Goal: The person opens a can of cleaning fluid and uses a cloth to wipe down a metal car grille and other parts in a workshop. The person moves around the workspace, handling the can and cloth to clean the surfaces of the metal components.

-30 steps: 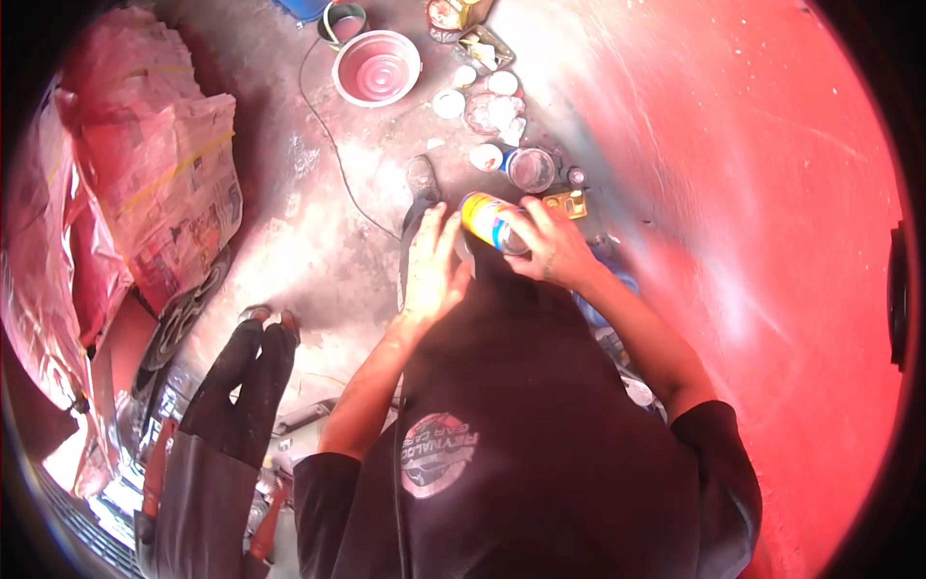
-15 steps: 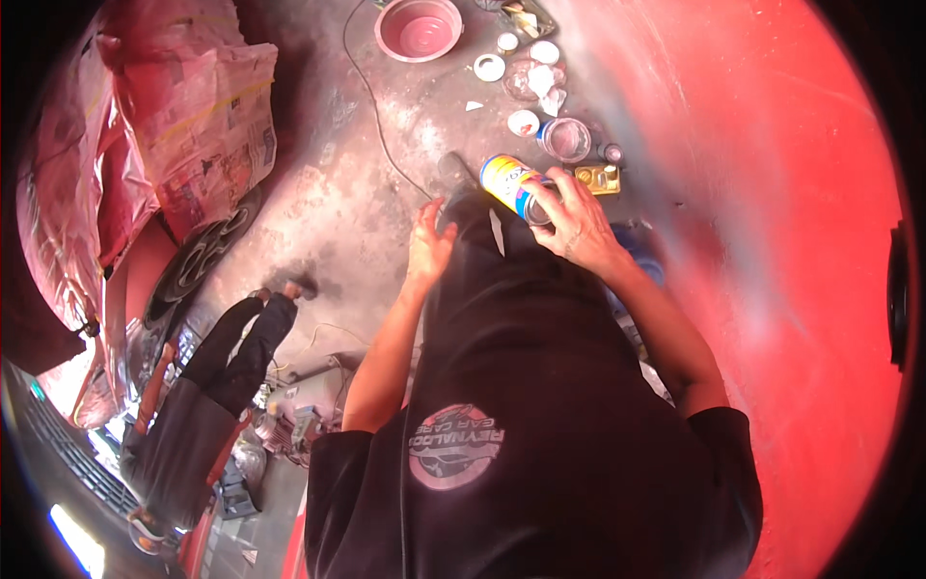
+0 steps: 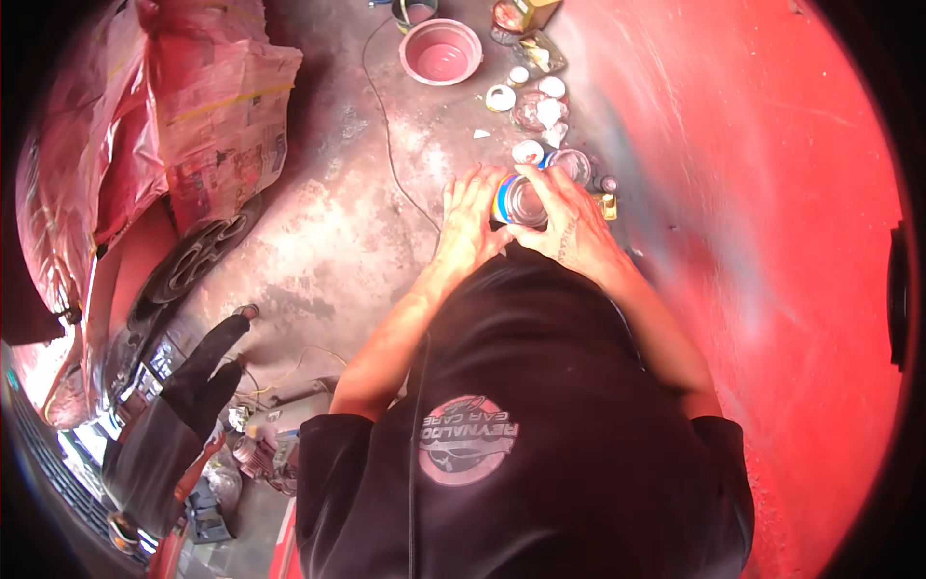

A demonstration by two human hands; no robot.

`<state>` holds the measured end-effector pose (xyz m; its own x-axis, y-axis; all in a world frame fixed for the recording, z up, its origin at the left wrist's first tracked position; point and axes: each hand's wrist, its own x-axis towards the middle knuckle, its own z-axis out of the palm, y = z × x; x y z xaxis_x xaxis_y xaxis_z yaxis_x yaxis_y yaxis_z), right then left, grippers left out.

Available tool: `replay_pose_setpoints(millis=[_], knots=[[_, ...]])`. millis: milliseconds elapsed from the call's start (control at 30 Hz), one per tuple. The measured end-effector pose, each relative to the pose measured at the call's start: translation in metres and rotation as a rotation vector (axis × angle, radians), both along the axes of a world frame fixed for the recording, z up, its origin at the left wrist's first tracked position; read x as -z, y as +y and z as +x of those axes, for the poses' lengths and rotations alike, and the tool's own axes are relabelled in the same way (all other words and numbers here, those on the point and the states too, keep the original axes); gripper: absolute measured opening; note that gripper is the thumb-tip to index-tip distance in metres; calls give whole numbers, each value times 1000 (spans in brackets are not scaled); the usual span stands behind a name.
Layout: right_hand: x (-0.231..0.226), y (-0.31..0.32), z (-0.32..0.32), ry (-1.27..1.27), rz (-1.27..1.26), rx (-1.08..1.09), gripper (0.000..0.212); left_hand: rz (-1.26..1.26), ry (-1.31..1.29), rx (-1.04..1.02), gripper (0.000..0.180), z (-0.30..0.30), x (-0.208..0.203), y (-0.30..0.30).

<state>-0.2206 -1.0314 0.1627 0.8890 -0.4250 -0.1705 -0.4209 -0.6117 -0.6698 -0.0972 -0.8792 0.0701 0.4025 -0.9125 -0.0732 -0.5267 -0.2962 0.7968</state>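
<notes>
A yellow-and-blue can (image 3: 526, 201) sits between a worker's two hands, above the floor, its round end tilted toward the camera. The right hand (image 3: 569, 217) curls around its 3 o'clock side, thumb and fingers spread just wide enough to hold it. The left hand (image 3: 470, 207) lies at 9 o'clock, half open with fingers extended alongside the can; whether it grips or merely steadies cannot be told.

Clutter crowds the far side. A white round container (image 3: 528, 151) stands near the can at 12 o'clock, with a wide, open tin (image 3: 569, 169) at 2 o'clock, just beyond the right fingers. A small yellow tin (image 3: 608, 206) at 3 o'clock is partly hidden by the right hand. More containers, among them a white-rimmed tub (image 3: 500, 98), line the floor farther toward 12 o'clock.

At 11 o'clock rests a pink-lined basin (image 3: 441, 52); a dark cable (image 3: 394, 145) snakes from there down toward the left wrist. A broad red panel (image 3: 772, 241) walls off 3 o'clock. Out at 10 o'clock hangs newspaper sheeting (image 3: 231, 145) above a wheel (image 3: 193, 256), while another person (image 3: 159, 463) in dark clothes occupies 8 o'clock.
</notes>
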Motion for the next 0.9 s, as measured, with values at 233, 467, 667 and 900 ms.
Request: replay_pose_setpoints(millis=[233, 467, 667, 900], knots=[[-17, 23, 23, -88, 207, -19, 68, -49, 301, -238, 79, 29, -17, 38], [-16, 50, 45, -328, -86, -188, 37, -82, 317, -303, 75, 42, -27, 59], [-15, 71, 72, -458, -182, -341, 20, -136, 168, -327, 70, 44, -24, 64], [-5, 70, 79, -497, -145, -341, 10, -155, 44, -364, 67, 42, -38, 67]])
